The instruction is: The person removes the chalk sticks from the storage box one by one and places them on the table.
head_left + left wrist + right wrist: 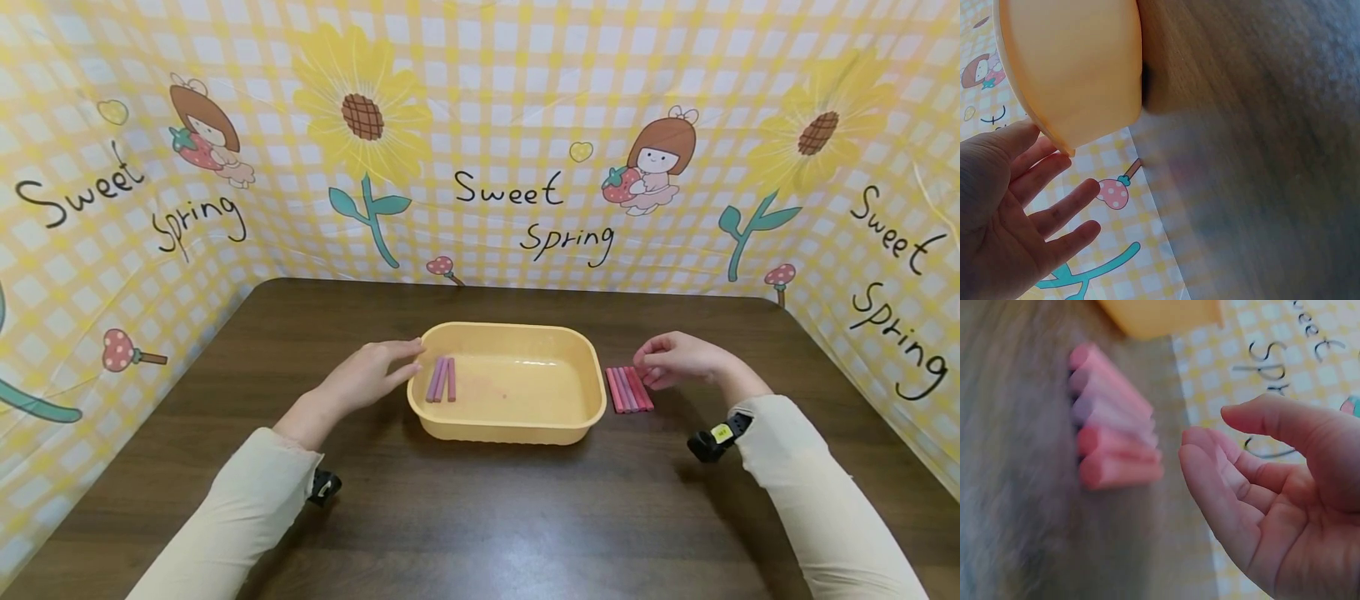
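A yellow plastic tub (pixel 506 429) stands mid-table, with three purple and pinkish chalk sticks (pixel 441 380) lying at its left end. At the tub's left rim is my left hand (pixel 363 371). Its thumb and nearest fingers touch the rim, and the other fingers spread loosely in the left wrist view. Right of the tub lies a row of several pink, lilac and red chalk sticks (pixel 628 390), side by side. My right hand (pixel 682 362) hovers at the row's right end. In the right wrist view, its thumb and fingertips (pixel 1194 440) are apart, with nothing between them.
The dark wooden table (pixel 480 508) reaches back to a yellow-and-white checked cloth (pixel 495 108) printed with flowers, figures and lettering. This cloth also hangs along both sides. A black strapped device (pixel 712 440) sits on the right wrist, another (pixel 324 487) on the left.
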A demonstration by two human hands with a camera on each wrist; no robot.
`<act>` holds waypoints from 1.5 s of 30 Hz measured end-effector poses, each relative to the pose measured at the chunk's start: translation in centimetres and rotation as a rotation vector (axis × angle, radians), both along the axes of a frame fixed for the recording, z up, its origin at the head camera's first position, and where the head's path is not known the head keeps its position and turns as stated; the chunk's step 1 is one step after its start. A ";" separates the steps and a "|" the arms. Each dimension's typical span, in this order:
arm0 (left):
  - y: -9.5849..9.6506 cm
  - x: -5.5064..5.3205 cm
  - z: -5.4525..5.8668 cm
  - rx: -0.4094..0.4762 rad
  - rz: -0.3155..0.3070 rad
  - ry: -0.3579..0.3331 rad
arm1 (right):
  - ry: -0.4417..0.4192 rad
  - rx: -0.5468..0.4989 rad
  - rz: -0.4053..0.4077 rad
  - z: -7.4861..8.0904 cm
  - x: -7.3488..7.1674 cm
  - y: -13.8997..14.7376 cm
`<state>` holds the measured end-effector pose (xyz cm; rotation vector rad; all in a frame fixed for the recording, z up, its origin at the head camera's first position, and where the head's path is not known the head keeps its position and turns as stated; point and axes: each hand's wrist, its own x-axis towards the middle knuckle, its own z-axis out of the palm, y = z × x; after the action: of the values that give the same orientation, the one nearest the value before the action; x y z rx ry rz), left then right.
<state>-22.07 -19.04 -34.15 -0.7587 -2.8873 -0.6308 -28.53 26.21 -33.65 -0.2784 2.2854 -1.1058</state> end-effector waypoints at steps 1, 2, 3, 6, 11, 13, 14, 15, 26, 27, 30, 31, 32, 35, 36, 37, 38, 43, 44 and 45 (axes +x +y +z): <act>0.0 0.0 0.0 0.000 -0.001 0.000 | 0.013 0.005 0.005 0.3 0.0 -0.3; 0.0 0.0 0.0 -0.001 -0.001 0.000 | 0.024 0.008 0.012 0.7 0.0 -0.6; 0.0 0.0 0.0 -0.001 -0.002 0.000 | 0.034 0.011 0.017 1.0 0.1 -0.9; 0.0 0.0 0.1 -0.002 -0.001 -0.003 | 0.058 0.019 0.031 1.9 0.2 -1.8; 0.0 0.0 0.2 -0.006 0.000 -0.006 | 0.076 0.003 0.057 3.3 0.3 -3.5; 0.0 0.0 0.2 -0.008 0.002 -0.008 | 0.080 -0.003 0.077 3.8 0.3 -4.1; 0.0 0.0 0.2 -0.008 0.002 -0.010 | 0.081 -0.005 0.087 4.0 0.3 -4.4; 0.0 0.0 0.2 -0.007 0.003 -0.011 | 0.084 -0.004 0.096 4.2 0.3 -4.8; 0.0 0.0 0.1 -0.008 0.003 -0.009 | 0.078 0.016 0.139 5.3 0.5 -8.5; 0.0 0.0 0.1 -0.008 0.003 -0.009 | 0.080 0.014 0.139 5.4 0.5 -8.9; 0.0 0.0 0.1 -0.007 0.005 -0.007 | 0.088 0.005 0.160 5.5 0.6 -9.7; 0.0 0.0 0.1 -0.007 0.005 -0.007 | 0.099 0.008 0.170 5.5 0.6 -10.0; 0.0 0.0 0.1 -0.007 0.005 -0.007 | 0.105 0.010 0.178 5.6 0.7 -10.3; 0.0 0.0 0.1 -0.008 0.004 -0.007 | 0.139 0.030 0.220 5.5 0.6 -11.0; 0.0 0.0 0.1 -0.009 0.004 -0.007 | 0.144 0.036 0.228 5.6 0.6 -11.2; 0.0 0.1 0.1 -0.010 0.003 -0.007 | 0.146 0.039 0.236 5.6 0.6 -11.4; 0.0 0.1 0.2 -0.010 0.003 -0.007 | 0.145 0.039 0.243 5.6 0.6 -11.7; 0.1 0.1 0.2 -0.009 0.004 -0.011 | 0.131 0.046 0.270 5.6 0.4 -12.9; 0.1 0.1 0.2 -0.008 0.005 -0.012 | 0.129 0.048 0.281 5.7 0.3 -13.1; 0.1 0.1 0.2 -0.007 0.005 -0.013 | 0.128 0.049 0.292 5.6 0.2 -13.4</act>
<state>-21.99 -18.96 -33.97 -0.7508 -2.9033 -0.6283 -28.33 12.84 -28.01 -0.6568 2.2868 -0.9037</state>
